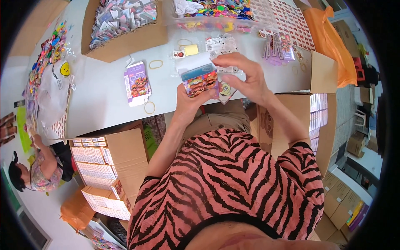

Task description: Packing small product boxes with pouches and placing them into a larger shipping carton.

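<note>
My left hand point(188, 102) grips a small colourful printed carton point(199, 81) with cartoon faces, its top flap standing open. My right hand point(246, 77) is at the carton's right side, fingers curled over its open top, with small clear sticker packets point(225, 91) pinched beneath it. Both hands hover over the near edge of the white table point(104, 91). Another flat carton point(137, 83) of the same kind lies on the table to the left, with rubber bands point(149, 107) beside it.
A cardboard box point(125, 39) of packets and a clear tray point(216, 16) of colourful items stand at the back. Open boxes packed with cartons sit at the left point(121, 154) and right point(323, 116). Another person point(39, 168) sits at lower left. An orange bag point(329, 39) lies at right.
</note>
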`<state>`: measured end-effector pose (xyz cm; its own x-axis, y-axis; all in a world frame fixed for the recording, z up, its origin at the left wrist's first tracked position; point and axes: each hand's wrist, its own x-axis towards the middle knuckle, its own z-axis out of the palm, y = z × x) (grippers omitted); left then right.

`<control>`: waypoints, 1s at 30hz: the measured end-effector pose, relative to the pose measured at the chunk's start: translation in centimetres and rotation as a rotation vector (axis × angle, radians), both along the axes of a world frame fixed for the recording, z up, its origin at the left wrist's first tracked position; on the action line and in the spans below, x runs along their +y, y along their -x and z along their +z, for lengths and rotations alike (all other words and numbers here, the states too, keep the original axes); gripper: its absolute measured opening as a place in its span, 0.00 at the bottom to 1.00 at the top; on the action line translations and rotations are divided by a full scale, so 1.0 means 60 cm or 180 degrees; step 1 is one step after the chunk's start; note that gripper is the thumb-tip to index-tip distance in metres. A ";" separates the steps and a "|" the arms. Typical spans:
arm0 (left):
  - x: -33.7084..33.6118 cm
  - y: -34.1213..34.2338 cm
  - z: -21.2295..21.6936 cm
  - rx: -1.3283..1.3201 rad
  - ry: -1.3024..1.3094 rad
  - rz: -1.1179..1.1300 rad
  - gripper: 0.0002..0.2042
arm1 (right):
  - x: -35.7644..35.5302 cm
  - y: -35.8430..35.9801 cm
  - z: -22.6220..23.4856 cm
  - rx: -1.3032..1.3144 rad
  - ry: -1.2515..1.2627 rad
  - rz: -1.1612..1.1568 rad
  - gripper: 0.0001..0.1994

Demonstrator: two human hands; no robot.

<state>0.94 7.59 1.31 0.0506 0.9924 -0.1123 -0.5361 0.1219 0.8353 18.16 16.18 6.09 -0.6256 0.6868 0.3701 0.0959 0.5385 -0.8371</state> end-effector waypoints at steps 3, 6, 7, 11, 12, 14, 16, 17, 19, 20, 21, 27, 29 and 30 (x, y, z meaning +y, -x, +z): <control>-0.006 0.000 0.017 -0.0099 -0.0087 0.0135 0.15 | -0.023 0.013 -0.010 0.0094 0.0093 -0.0004 0.21; -0.008 0.001 0.023 -0.0058 -0.0099 0.0170 0.15 | -0.031 0.024 -0.012 0.0302 0.0439 -0.0116 0.20; -0.011 0.001 0.025 -0.0045 -0.0089 0.0176 0.15 | -0.031 0.024 -0.011 0.0252 0.0260 -0.0076 0.21; -0.020 -0.006 0.039 -0.0162 -0.0031 0.0229 0.14 | -0.040 0.024 -0.012 0.0227 0.0045 -0.0092 0.21; -0.022 -0.004 0.040 -0.0143 0.0061 0.0089 0.14 | -0.038 0.022 -0.014 0.0226 0.0044 -0.0091 0.21; -0.025 0.000 0.039 -0.0125 0.0157 -0.0055 0.14 | -0.033 0.014 -0.018 0.0144 0.0084 0.0066 0.18; -0.029 0.006 0.034 -0.0012 0.0247 -0.0517 0.18 | -0.030 0.003 -0.016 0.0064 0.0465 0.0222 0.17; -0.032 0.009 0.034 -0.0009 0.0255 -0.0520 0.18 | -0.029 0.000 -0.014 -0.0018 0.0841 0.0381 0.16; -0.037 0.009 0.033 0.0128 0.0245 -0.0593 0.17 | -0.032 -0.001 -0.007 -0.0043 0.1037 0.0343 0.15; -0.039 0.008 0.029 0.0130 0.0250 -0.0601 0.17 | -0.035 -0.001 -0.005 -0.0069 0.1229 0.0319 0.14; -0.041 0.007 0.023 0.0836 -0.0098 -0.0269 0.19 | -0.037 0.001 -0.008 -0.0065 0.1234 0.0309 0.14; -0.061 0.001 0.031 0.1059 -0.0452 0.0783 0.33 | -0.051 0.001 -0.013 0.0195 0.1209 -0.0117 0.12; -0.072 0.007 0.025 0.1823 -0.0563 0.0676 0.33 | -0.055 -0.004 -0.020 0.0172 0.1231 -0.0089 0.12; -0.074 0.007 0.023 0.1825 -0.0551 0.0678 0.33 | -0.058 -0.006 -0.021 0.0170 0.1243 -0.0085 0.12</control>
<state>0.53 3.14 2.71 -0.1704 0.9803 0.0999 0.0045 -0.1006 0.9949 18.50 12.73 4.81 -0.5925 0.7981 0.1094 0.0563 0.1765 -0.9827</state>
